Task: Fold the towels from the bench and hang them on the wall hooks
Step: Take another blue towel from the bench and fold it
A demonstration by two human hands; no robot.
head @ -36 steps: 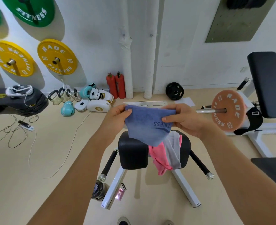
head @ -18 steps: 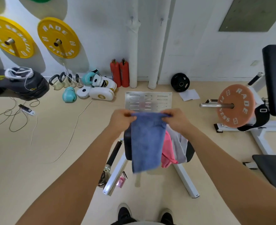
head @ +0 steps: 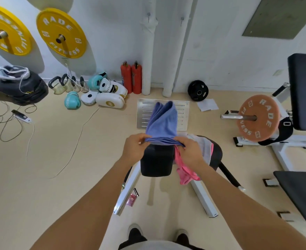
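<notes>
A blue towel [head: 162,122] is held over the black padded bench [head: 156,160], its free part flipped up and away from me. My left hand [head: 135,147] pinches its near edge on the left, and my right hand [head: 191,153] grips the same edge on the right. A pink towel [head: 183,168] and a grey towel [head: 203,147] lie draped over the bench's right side, partly behind my right hand. Two small hooks [head: 182,19] show high on the white wall.
Around the bench: red extinguishers [head: 131,77], boxing gloves and pads [head: 101,93], a metal floor grate [head: 183,110], cables [head: 8,121] at left, an orange weight plate [head: 258,118] on a bar and a second bench at right. My shoes [head: 136,231] stand below.
The blue towel hung down from my hands half a second ago; now its loose end has swung up and forward. My hands have dropped lower and closer together, and the view tilted further down.
</notes>
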